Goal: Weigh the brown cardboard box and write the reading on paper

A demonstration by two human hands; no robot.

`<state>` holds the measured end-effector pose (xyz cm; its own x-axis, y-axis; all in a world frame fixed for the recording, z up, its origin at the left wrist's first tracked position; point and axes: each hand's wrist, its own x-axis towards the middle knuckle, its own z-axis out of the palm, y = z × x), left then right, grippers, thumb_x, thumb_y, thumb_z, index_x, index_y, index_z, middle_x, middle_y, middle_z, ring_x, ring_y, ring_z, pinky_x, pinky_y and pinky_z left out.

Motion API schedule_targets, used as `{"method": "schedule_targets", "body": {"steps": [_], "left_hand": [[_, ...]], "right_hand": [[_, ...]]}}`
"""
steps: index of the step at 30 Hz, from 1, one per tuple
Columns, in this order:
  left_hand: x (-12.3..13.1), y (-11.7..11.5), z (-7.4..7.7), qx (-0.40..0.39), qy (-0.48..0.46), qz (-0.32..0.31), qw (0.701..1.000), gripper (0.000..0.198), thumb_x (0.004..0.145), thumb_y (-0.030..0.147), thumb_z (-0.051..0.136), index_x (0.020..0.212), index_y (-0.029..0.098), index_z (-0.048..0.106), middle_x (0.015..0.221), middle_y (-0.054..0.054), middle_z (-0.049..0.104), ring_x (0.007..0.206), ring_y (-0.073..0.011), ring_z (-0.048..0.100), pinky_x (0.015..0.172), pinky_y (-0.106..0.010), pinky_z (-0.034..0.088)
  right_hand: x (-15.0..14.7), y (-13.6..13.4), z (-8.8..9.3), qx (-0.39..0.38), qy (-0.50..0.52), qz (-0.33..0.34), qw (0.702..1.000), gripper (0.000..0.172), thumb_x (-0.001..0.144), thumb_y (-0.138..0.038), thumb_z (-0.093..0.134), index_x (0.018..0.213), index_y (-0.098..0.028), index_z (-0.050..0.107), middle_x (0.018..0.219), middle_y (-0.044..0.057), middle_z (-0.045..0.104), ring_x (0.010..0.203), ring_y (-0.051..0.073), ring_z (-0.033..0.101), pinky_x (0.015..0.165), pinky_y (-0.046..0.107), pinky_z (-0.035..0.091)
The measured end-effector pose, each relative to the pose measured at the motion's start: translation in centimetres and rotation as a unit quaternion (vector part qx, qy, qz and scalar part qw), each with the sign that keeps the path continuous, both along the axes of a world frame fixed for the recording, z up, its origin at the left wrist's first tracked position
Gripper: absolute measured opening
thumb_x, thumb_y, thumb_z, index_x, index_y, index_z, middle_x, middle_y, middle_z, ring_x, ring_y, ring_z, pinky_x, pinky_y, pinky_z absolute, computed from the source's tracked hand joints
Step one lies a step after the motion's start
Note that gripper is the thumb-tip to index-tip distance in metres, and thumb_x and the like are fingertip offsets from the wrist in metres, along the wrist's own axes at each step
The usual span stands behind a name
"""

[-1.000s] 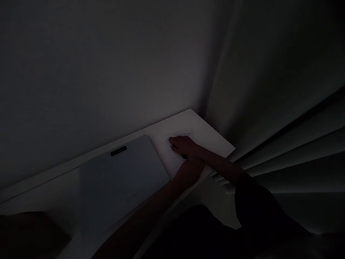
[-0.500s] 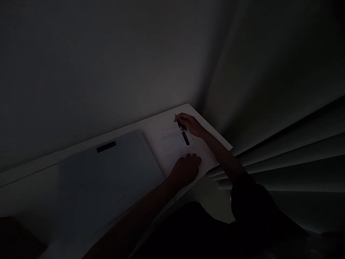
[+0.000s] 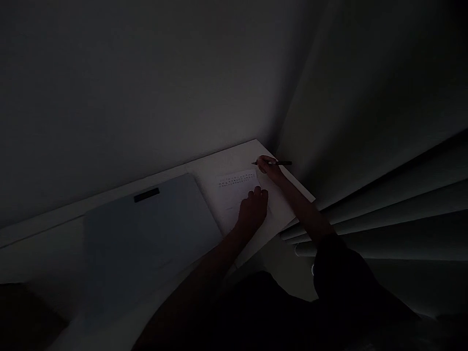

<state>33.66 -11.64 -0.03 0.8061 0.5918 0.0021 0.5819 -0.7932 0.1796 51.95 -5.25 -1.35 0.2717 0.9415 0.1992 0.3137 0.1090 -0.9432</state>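
Observation:
The scene is very dark. A pen point(image 3: 283, 163) lies almost level in my right hand point(image 3: 268, 168), its thin tip pointing left and its dark barrel sticking out to the right. That hand is closed around it just beyond the upper right corner of a sheet of paper point(image 3: 236, 190). Rows of small dark marks run across the top of the sheet. My left hand point(image 3: 254, 207) rests over the sheet's right side with curled fingers. Whether anything is between those fingers is hidden.
A large grey-blue flat panel point(image 3: 153, 239) with a dark bar point(image 3: 146, 195) near its top edge lies left of the paper. Both lie on a white table point(image 3: 223, 158) against a wall point(image 3: 146, 87). Long curtain-like folds point(image 3: 395, 214) hang at the right.
The pen has swung from steeply slanted across the paper to nearly level. My right hand has moved slightly right, off the sheet. My left hand has moved up over the paper.

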Motion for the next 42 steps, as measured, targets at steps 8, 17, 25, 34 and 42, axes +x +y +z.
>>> {"method": "schedule_targets", "body": {"steps": [8,17,25,34,42], "left_hand": [[0.2,0.3,-1.2,0.030,-0.022,0.031,0.999,0.039,0.095,0.015,0.027,0.125,0.014,0.052,0.122,-0.018,0.057,0.103,-0.0295,0.060,0.067,-0.035,0.058],[0.1,0.1,-1.9,0.022,-0.037,0.042,0.998,0.052,0.094,0.022,0.033,0.145,0.013,0.040,0.152,-0.022,0.044,0.116,-0.0308,0.057,0.078,-0.039,0.060],[0.1,0.2,-1.5,0.000,-0.039,0.042,0.998,0.048,0.095,0.022,0.031,0.140,0.011,0.043,0.152,-0.021,0.044,0.115,-0.0327,0.057,0.078,-0.040,0.058],[0.0,0.2,-1.4,-0.008,-0.049,0.046,0.998,0.050,0.094,0.022,0.034,0.142,0.013,0.042,0.153,-0.020,0.044,0.114,-0.0311,0.055,0.078,-0.039,0.057],[-0.1,0.3,-1.1,-0.019,-0.041,0.042,0.998,0.050,0.095,0.024,0.034,0.143,0.012,0.042,0.156,-0.020,0.041,0.117,-0.0327,0.055,0.079,-0.041,0.059]], "right_hand": [[-1.2,-0.8,0.0,-0.088,0.013,0.046,0.995,0.036,0.089,-0.053,0.049,0.087,-0.018,0.057,0.056,-0.004,0.047,0.050,0.009,0.043,0.051,0.022,0.034],[-1.8,-1.0,-1.1,-0.102,-0.110,-0.005,0.989,0.030,0.084,-0.044,0.053,0.069,-0.020,0.042,0.058,-0.005,0.042,0.057,0.009,0.042,0.057,0.023,0.033],[-2.1,-1.2,-0.4,-0.113,-0.151,0.006,0.982,0.032,0.089,-0.045,0.048,0.070,-0.020,0.039,0.063,-0.002,0.047,0.067,0.012,0.045,0.064,0.025,0.035],[-2.4,-1.0,-0.5,-0.107,-0.171,-0.008,0.979,0.029,0.088,-0.038,0.048,0.069,-0.020,0.038,0.064,-0.003,0.041,0.067,0.012,0.042,0.066,0.026,0.033],[-2.1,-0.9,-1.0,-0.086,-0.163,-0.006,0.983,0.031,0.087,-0.041,0.047,0.067,-0.020,0.037,0.063,-0.003,0.038,0.066,0.012,0.041,0.066,0.026,0.032]]}}
